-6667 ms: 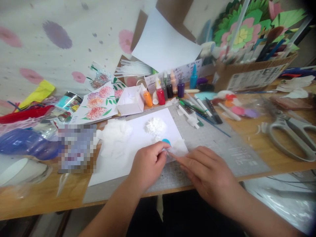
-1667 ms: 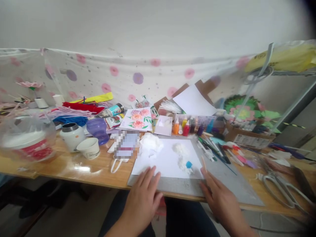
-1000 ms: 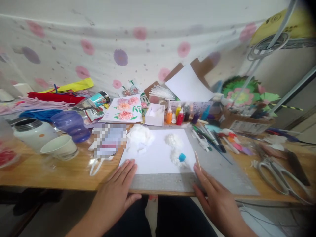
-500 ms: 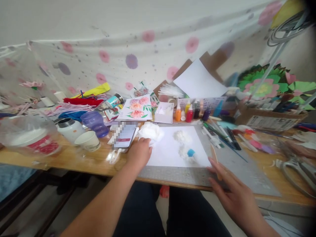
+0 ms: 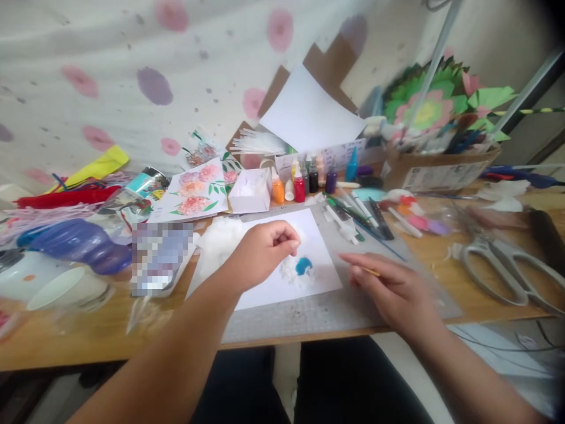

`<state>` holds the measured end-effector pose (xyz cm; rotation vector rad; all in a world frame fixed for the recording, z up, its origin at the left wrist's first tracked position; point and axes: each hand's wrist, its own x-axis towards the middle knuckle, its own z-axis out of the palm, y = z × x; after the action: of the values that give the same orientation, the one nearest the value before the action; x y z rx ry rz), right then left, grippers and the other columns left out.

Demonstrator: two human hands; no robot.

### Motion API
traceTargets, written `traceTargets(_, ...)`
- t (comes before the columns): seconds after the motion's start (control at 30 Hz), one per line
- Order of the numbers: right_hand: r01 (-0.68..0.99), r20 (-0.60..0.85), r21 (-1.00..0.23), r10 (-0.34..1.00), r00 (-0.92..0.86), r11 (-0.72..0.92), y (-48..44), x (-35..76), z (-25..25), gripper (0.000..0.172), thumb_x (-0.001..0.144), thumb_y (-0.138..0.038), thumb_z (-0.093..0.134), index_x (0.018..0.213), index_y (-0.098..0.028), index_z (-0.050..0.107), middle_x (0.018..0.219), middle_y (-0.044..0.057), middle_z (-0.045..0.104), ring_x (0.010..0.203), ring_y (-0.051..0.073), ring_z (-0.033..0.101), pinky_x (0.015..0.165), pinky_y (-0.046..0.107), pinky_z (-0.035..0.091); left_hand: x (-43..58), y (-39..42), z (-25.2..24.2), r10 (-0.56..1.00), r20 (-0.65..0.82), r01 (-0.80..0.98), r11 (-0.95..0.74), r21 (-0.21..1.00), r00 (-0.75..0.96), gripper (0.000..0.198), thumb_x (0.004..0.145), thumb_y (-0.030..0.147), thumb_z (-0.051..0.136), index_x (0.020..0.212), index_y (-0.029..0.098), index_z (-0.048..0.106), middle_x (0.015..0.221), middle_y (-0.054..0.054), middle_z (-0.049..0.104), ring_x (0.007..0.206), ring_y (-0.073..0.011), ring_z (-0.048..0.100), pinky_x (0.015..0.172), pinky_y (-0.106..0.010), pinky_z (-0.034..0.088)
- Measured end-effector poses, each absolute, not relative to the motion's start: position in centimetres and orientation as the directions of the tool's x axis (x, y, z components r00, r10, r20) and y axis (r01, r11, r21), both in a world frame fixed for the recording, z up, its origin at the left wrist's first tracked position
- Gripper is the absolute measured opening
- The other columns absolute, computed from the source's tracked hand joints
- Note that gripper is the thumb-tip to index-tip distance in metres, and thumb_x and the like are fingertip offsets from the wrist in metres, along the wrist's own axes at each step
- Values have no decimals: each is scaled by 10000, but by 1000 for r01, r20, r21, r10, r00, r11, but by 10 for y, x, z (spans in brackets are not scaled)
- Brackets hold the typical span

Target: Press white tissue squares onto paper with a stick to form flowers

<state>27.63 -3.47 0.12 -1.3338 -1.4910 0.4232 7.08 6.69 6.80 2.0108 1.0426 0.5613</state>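
Observation:
My left hand (image 5: 267,253) hovers over the white paper (image 5: 260,294), fingers curled together in a pinch. What it holds, if anything, is too small to make out. Behind its wrist lies a fluffy white heap like cotton wool (image 5: 216,238). Just right of the fingers, a crumbly white clump (image 5: 289,275) with a blue patch of colour (image 5: 303,266) rests on the paper; a second clump is mostly hidden by the hand. My right hand (image 5: 392,288), over the grey mat's right part, is closed round a thin wooden stick (image 5: 369,271), of which only a short piece shows.
Behind the paper stand small paint bottles (image 5: 299,181) and a white box (image 5: 250,191). Pens (image 5: 353,215) lie beyond the right hand, large scissors (image 5: 498,265) at far right. A phone (image 5: 163,259) and a paper cup (image 5: 68,288) are on the left.
My left hand has left the fluffy white heap and moved right, above the paper by the blue patch. My right hand still holds the stick, now tilted differently. The view has turned right and down.

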Motion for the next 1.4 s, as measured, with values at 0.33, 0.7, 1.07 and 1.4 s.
traceTargets(0.33,540,455,-734,888,-59,412,-34,277,2,309,888,-233,529,1137,-346,674,982,31,731,841,187,700,668,284,589,51,95,64,861,-11,645,-372,668,508,117,760,303,601,782,210,669,685,26,645,631,-137,566,561,-230,404)
traceTargets(0.7,700,598,-525,795,-103,485,-37,284,-20,321,915,-374,478,1201,-393,622,1069,6,723,919,219,708,648,309,634,-44,68,40,954,-34,949,-293,112,299,311,813,297,545,1103,192,588,1065,-56,589,715,-165,574,737,-322,460)
traceTargets(1.07,659,576,-557,807,-132,505,-36,274,-7,284,897,-265,530,1136,-316,674,976,50,734,819,196,708,654,290,592,2,55,53,900,67,813,-420,404,432,124,815,280,564,735,193,601,769,14,581,658,-131,508,633,-256,399)
traceTargets(1.4,584,565,-557,785,-255,590,-42,272,6,317,869,-113,527,1149,-196,650,885,62,695,780,151,639,656,258,545,84,71,48,821,-121,602,-301,740,559,147,815,286,601,715,179,606,603,60,543,550,-79,438,518,-206,331)
